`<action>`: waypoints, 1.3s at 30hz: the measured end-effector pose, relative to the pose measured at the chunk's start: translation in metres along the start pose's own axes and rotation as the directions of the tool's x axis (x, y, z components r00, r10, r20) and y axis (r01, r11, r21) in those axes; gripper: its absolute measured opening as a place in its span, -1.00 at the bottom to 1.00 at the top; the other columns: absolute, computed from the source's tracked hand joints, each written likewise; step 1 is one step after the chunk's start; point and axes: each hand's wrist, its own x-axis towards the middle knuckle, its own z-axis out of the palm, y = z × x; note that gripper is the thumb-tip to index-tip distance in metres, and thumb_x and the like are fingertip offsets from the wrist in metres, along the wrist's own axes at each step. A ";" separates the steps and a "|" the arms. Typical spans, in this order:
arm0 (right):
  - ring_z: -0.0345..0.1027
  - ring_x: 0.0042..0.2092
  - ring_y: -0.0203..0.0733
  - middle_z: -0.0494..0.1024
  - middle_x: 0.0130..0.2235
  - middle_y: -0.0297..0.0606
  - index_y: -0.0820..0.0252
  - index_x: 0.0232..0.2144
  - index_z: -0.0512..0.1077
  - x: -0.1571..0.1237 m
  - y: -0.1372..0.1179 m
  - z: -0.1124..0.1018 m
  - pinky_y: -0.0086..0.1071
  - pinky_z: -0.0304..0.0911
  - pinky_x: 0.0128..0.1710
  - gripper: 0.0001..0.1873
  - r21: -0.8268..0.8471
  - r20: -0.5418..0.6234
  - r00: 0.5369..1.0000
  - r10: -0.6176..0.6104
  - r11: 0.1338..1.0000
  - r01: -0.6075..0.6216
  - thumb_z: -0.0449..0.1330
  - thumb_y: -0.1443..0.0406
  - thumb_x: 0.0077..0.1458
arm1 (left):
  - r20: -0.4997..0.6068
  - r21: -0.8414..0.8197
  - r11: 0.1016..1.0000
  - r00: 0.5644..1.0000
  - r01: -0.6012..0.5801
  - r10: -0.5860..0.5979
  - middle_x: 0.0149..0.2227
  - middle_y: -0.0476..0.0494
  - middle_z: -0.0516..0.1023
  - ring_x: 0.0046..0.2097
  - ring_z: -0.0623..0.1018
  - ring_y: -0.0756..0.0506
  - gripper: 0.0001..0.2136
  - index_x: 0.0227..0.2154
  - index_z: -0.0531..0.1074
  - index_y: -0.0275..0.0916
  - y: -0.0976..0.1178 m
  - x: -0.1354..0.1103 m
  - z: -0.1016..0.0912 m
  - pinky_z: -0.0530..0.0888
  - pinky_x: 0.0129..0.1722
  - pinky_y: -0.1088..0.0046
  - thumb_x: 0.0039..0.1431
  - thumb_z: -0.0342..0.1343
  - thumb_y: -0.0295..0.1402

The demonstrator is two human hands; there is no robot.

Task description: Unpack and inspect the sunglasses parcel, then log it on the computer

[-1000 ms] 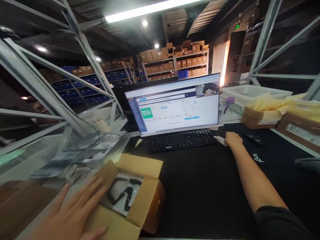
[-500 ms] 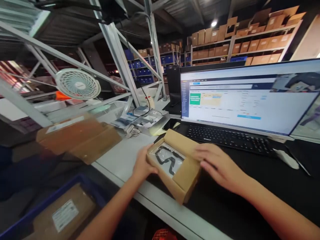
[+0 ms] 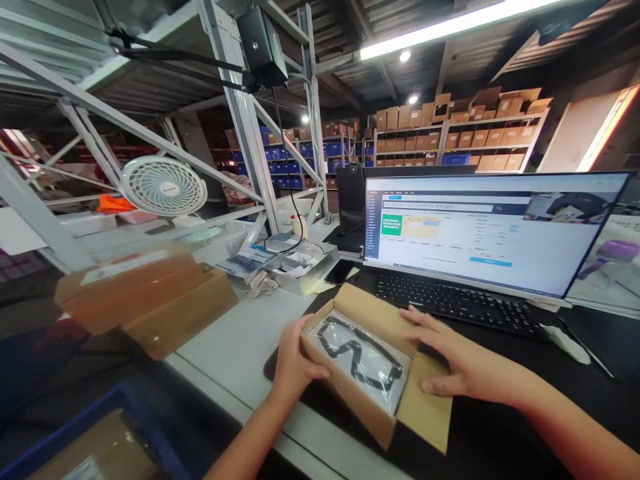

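A small open cardboard box [image 3: 373,313] lies on the black desk mat [image 3: 500,413] in front of me. Inside it is a clear plastic bag with a black item [image 3: 361,355]. My left hand [image 3: 295,357] grips the box's left side, fingers curled over its edge. My right hand [image 3: 453,357] rests on the right flap, fingers stretched along it and thumb below.
A monitor [image 3: 490,227] and black keyboard [image 3: 460,303] stand behind the box. A larger cardboard box [image 3: 145,293] sits at the left, a blue bin [image 3: 125,427] below it. A white fan [image 3: 163,187], a grey tray [image 3: 300,263] and metal rack posts [image 3: 245,127] lie further back.
My right hand left the spot beside the keyboard and came to the box. Both hands now hold it, and the box sits flatter and more open than half a second ago.
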 end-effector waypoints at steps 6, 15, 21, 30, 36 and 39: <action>0.28 0.29 0.21 0.38 0.32 -0.06 0.01 0.38 0.24 0.009 0.005 0.026 -0.04 0.21 0.28 0.11 0.205 0.068 0.994 0.081 0.974 -0.093 0.42 -0.18 -0.16 | -0.079 0.007 0.999 0.996 -0.044 0.044 -0.02 -0.35 0.56 0.02 0.56 -0.45 0.13 0.08 0.44 -0.23 -0.007 -0.003 0.008 0.47 0.06 -0.08 -0.45 0.10 0.57; 0.03 0.41 0.34 0.15 0.42 0.05 0.10 0.44 0.11 -0.004 -0.004 0.008 0.17 0.01 0.38 0.21 -0.033 0.128 0.985 0.118 0.993 -0.114 0.48 -0.07 -0.17 | -0.034 0.095 0.995 0.999 -0.013 0.016 0.04 -0.39 0.52 0.03 0.56 -0.49 0.33 0.27 0.27 -0.24 0.034 0.009 0.000 0.43 0.10 -0.15 -0.71 0.42 0.34; -0.03 0.44 0.33 -0.11 0.49 0.08 0.04 0.50 -0.38 -0.017 -0.013 0.029 0.19 0.19 0.29 0.37 -0.188 -0.049 0.987 0.155 0.969 -0.162 0.41 -0.02 -0.07 | 0.029 0.245 0.956 0.987 -0.161 0.159 0.03 -0.37 0.52 0.03 0.52 -0.47 0.31 0.37 0.18 -0.11 0.117 0.017 0.006 0.40 0.10 -0.17 -0.55 0.43 0.32; 0.19 0.34 0.35 0.22 0.39 -0.04 -0.07 0.42 0.00 -0.047 0.018 0.053 0.16 0.26 0.27 0.18 0.156 -0.336 0.925 0.174 0.979 -0.128 0.36 -0.16 -0.16 | -0.251 -0.106 0.980 0.958 -0.169 0.138 0.49 -0.48 -0.12 0.48 -0.01 -0.47 0.05 0.47 -0.24 -0.10 0.085 -0.028 0.041 0.03 0.39 -0.27 0.10 0.10 0.31; 0.18 0.34 0.35 0.20 0.38 0.04 -0.02 0.47 -0.32 -0.058 0.024 0.073 0.14 0.34 0.19 0.29 0.338 -0.495 0.832 0.250 0.938 -0.081 0.24 -0.28 -0.06 | 0.457 -0.696 0.693 0.860 0.189 0.226 0.43 -0.46 0.13 0.42 0.19 -0.51 0.28 0.48 -0.17 -0.07 0.099 -0.011 0.046 0.25 0.30 -0.24 -0.23 0.31 0.36; 0.34 0.22 0.32 0.46 0.16 0.10 0.13 0.43 -0.05 -0.054 0.025 0.083 0.09 0.43 0.07 0.21 0.397 -0.397 0.896 0.200 0.917 -0.028 0.23 -0.32 -0.05 | 0.499 -0.660 0.734 0.824 0.160 0.270 0.46 -0.40 0.05 0.43 0.15 -0.50 0.30 0.48 -0.19 -0.10 0.125 0.017 0.027 0.17 0.36 -0.19 -0.23 0.39 0.26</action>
